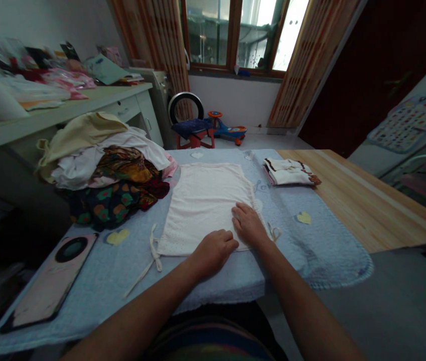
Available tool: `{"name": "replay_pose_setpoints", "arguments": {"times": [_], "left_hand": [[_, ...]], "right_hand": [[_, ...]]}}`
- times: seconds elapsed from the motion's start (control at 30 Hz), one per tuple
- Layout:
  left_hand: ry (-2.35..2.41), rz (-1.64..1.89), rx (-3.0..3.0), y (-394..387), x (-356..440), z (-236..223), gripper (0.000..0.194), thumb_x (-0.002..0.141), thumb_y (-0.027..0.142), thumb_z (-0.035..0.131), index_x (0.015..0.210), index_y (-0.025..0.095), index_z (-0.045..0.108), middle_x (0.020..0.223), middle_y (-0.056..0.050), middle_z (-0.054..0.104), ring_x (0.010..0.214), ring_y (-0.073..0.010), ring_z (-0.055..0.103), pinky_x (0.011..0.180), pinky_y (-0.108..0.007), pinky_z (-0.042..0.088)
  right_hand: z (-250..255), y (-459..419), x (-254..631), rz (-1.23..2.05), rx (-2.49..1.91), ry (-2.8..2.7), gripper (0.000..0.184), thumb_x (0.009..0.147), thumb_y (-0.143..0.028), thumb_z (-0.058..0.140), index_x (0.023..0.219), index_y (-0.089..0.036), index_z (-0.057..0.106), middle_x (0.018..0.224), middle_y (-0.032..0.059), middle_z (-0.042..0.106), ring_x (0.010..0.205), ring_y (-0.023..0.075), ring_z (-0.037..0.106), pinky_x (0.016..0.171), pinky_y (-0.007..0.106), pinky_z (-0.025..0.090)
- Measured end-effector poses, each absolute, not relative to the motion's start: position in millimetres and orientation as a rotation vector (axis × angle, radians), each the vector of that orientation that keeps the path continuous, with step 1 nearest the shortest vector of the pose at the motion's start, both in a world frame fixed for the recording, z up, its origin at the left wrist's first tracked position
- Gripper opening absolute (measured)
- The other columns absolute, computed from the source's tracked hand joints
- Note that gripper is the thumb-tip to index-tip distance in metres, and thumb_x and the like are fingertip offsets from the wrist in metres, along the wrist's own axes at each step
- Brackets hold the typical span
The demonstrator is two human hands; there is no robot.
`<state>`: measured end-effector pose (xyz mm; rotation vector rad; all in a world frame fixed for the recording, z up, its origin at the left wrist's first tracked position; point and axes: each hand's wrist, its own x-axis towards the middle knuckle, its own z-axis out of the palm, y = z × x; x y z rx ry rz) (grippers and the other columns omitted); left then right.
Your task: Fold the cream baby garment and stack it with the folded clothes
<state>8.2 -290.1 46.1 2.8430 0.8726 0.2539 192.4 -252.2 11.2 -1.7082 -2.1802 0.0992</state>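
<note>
A cream dotted cloth garment [201, 205] lies flat on a pale blue quilted mat [303, 255]. My left hand [213, 253] rests on its lower edge, palm down and holding nothing. My right hand [248, 224] lies flat on the garment's right side, its fingers slightly spread. White fabric ties [155, 254] trail from the garment's lower left corner across the mat. A large smartphone [50, 283] with a round camera ring lies at the mat's left edge.
A heap of mixed clothes [103, 170] sits left of the garment, and a folded white stack with dark trim [290, 172] lies beyond it on the right. The mat covers a wooden table [367, 195]. A cluttered white desk [58, 105] stands at the left.
</note>
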Motion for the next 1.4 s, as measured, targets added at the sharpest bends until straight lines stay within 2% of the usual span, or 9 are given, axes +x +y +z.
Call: {"name": "replay_pose_setpoints", "arguments": {"times": [0.13, 0.3, 0.43, 0.5, 0.57, 0.7, 0.87, 1.13, 1.4], "left_hand": [[0.881, 0.293, 2.83, -291.6, 8.8, 38.9, 0.016, 0.094, 0.019, 0.048, 0.089, 0.019, 0.063, 0.088, -0.003, 0.059, 0.084, -0.0182, 0.053, 0.075, -0.03, 0.042], [0.878, 0.307, 2.813, -291.4, 7.2, 36.0, 0.015, 0.094, 0.02, 0.05, 0.09, 0.02, 0.064, 0.087, -0.003, 0.059, 0.083, -0.0176, 0.053, 0.074, -0.029, 0.041], [0.859, 0.337, 2.802, -290.8, 6.6, 33.7, 0.016, 0.093, 0.019, 0.05, 0.098, 0.023, 0.065, 0.09, -0.002, 0.059, 0.083, -0.0175, 0.053, 0.073, -0.029, 0.041], [0.86, 0.368, 2.787, -290.4, 6.4, 31.5, 0.02, 0.093, 0.019, 0.051, 0.104, 0.025, 0.066, 0.092, -0.003, 0.059, 0.084, -0.0177, 0.053, 0.074, -0.029, 0.042], [0.866, 0.388, 2.76, -290.0, 6.3, 29.3, 0.022, 0.092, 0.018, 0.051, 0.107, 0.026, 0.066, 0.093, -0.003, 0.06, 0.085, -0.0177, 0.054, 0.075, -0.029, 0.042], [0.867, 0.415, 2.715, -289.5, 6.1, 27.2, 0.022, 0.093, 0.02, 0.052, 0.108, 0.025, 0.067, 0.093, -0.003, 0.06, 0.086, -0.0178, 0.056, 0.077, -0.029, 0.043], [0.86, 0.441, 2.7, -289.2, 6.7, 28.2, 0.018, 0.095, 0.024, 0.051, 0.103, 0.024, 0.067, 0.09, -0.003, 0.061, 0.084, -0.0172, 0.056, 0.075, -0.029, 0.044], [0.894, 0.48, 2.622, -289.1, 8.0, 26.9, 0.017, 0.096, 0.023, 0.049, 0.101, 0.021, 0.065, 0.091, -0.003, 0.061, 0.087, -0.0173, 0.058, 0.078, -0.029, 0.045], [0.915, 0.414, 2.652, -291.1, 8.1, 30.8, 0.015, 0.094, 0.02, 0.049, 0.1, 0.022, 0.063, 0.092, -0.003, 0.06, 0.087, -0.0176, 0.056, 0.078, -0.03, 0.044]], "right_hand": [[11.5, -252.1, 191.8, 0.097, -1.688, -2.172, 0.034, 0.091, -0.022, 0.05, 0.124, -0.017, 0.058, 0.14, 0.0139, 0.051, 0.131, 0.0238, 0.042, 0.111, 0.042, 0.033], [16.5, -258.6, 195.1, 0.088, -1.608, -2.115, 0.026, 0.085, -0.013, 0.055, 0.11, -0.018, 0.065, 0.13, 0.0124, 0.056, 0.124, 0.0246, 0.047, 0.107, 0.04, 0.037], [22.7, -278.3, 206.3, 0.251, -1.603, -2.112, 0.022, 0.083, -0.008, 0.054, 0.096, -0.02, 0.065, 0.1, 0.006, 0.062, 0.097, 0.0193, 0.056, 0.087, 0.032, 0.046], [25.1, -290.2, 214.0, 0.359, -1.601, -2.116, 0.019, 0.083, -0.008, 0.053, 0.091, -0.02, 0.064, 0.092, 0.003, 0.06, 0.084, 0.0158, 0.056, 0.076, 0.027, 0.045], [27.8, -300.3, 221.4, 0.412, -1.596, -2.107, 0.017, 0.083, -0.007, 0.052, 0.087, -0.02, 0.063, 0.088, 0.0018, 0.06, 0.08, 0.0147, 0.056, 0.073, 0.026, 0.044], [36.3, -313.0, 229.7, 0.478, -1.562, -2.12, 0.014, 0.083, -0.008, 0.051, 0.082, -0.019, 0.06, 0.084, 0.0025, 0.059, 0.082, 0.016, 0.055, 0.075, 0.027, 0.043], [44.1, -321.4, 227.6, 0.438, -1.538, -2.213, 0.013, 0.078, -0.012, 0.056, 0.087, -0.019, 0.059, 0.091, 0.0034, 0.058, 0.089, 0.0184, 0.052, 0.081, 0.03, 0.042], [37.7, -323.3, 209.1, 0.277, -1.715, -2.187, 0.021, 0.075, -0.031, 0.072, 0.086, -0.02, 0.058, 0.092, 0.0037, 0.056, 0.089, 0.0209, 0.051, 0.079, 0.032, 0.04], [30.6, -322.7, 216.2, 0.322, -1.661, -2.178, 0.019, 0.075, -0.008, 0.058, 0.088, -0.021, 0.059, 0.094, 0.0036, 0.057, 0.091, 0.0195, 0.051, 0.081, 0.031, 0.041]]}}
